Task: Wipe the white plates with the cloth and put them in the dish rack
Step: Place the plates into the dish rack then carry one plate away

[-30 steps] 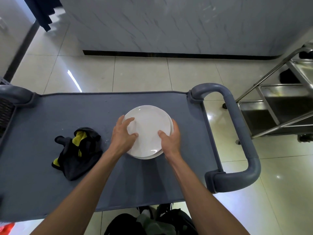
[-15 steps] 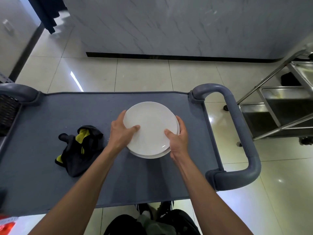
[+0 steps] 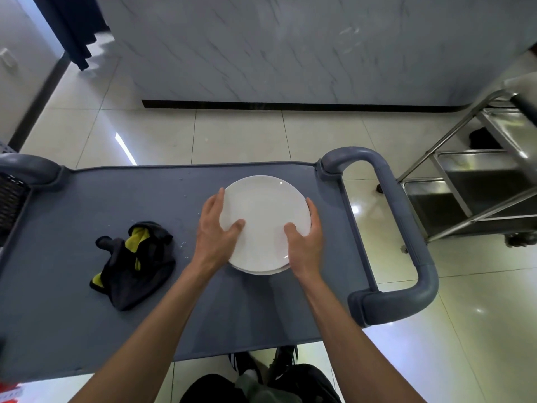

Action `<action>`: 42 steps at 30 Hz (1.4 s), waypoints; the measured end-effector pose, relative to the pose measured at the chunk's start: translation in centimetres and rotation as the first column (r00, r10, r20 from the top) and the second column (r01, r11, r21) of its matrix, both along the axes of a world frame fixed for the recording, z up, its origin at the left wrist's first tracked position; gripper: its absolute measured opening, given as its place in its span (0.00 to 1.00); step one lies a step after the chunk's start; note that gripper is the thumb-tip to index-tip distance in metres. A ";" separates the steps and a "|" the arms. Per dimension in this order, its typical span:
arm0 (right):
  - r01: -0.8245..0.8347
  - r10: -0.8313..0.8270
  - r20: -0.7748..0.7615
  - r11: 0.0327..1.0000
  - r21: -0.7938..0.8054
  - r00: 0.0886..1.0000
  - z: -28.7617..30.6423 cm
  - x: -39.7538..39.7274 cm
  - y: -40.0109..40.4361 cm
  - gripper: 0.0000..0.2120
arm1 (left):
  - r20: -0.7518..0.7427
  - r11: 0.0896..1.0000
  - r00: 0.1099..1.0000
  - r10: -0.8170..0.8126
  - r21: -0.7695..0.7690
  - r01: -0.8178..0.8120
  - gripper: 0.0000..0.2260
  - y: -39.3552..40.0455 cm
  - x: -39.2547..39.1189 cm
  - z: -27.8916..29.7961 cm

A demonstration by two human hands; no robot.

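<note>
A stack of white plates sits right of centre on the grey cart top [image 3: 72, 315]. The top white plate [image 3: 263, 216] is raised slightly off the lower plate [image 3: 261, 271], whose rim shows beneath its near edge. My left hand [image 3: 215, 231] grips the top plate's left rim, thumb on its face. My right hand [image 3: 305, 239] grips the right rim the same way. A crumpled black and yellow cloth [image 3: 135, 263] lies on the cart to the left of the plates, apart from both hands. No dish rack is clearly in view.
The cart's thick grey handle [image 3: 406, 228] loops off its right end. A steel trolley [image 3: 479, 184] stands on the tiled floor to the right. A dark ribbed object [image 3: 10, 199] sits at the cart's far left edge. A marble wall runs behind.
Both hands have shifted from resting on the stack to gripping the top plate's rims, and that plate has risen slightly off the one below.
</note>
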State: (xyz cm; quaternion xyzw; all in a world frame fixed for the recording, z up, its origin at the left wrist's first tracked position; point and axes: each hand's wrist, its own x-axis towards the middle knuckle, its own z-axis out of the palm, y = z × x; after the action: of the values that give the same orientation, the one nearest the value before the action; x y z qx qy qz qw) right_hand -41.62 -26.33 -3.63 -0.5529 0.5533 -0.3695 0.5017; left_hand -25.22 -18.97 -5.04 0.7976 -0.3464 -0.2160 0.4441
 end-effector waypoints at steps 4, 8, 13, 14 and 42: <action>-0.008 -0.002 -0.105 0.996 -0.090 0.995 0.3 -0.9 -0.2 0.33 | 0.016 0.999 1.000 0.007 -0.045 -0.006 0.35 -0.2 -1.1 0.4; 0.001 -0.013 -0.136 0.996 -0.093 0.991 0.4 -2.6 -0.1 0.33 | 0.045 0.998 0.999 -0.022 -0.063 0.025 0.35 -0.8 -2.3 1.1; 0.039 -0.053 -0.141 0.995 -0.097 0.989 1.3 -6.4 -0.6 0.32 | 0.064 0.993 0.993 -0.103 -0.051 0.106 0.35 -2.5 -5.0 2.2; 0.054 -0.068 -0.141 0.993 -0.103 0.988 1.6 -7.4 -0.7 0.33 | 0.066 0.990 0.990 -0.127 -0.060 0.131 0.35 -3.0 -5.7 2.5; 0.792 -0.796 0.028 0.598 -0.125 0.605 5.9 -54.8 13.1 0.32 | 0.225 0.519 0.527 -0.819 -0.101 0.849 0.35 -4.3 -55.0 7.4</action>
State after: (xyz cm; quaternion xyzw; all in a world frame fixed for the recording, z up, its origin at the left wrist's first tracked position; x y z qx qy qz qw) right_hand -96.38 -13.26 2.22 -0.2851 0.7247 -0.5790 0.2415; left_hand -80.19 -23.24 2.33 0.4982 -0.7385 -0.3069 0.3351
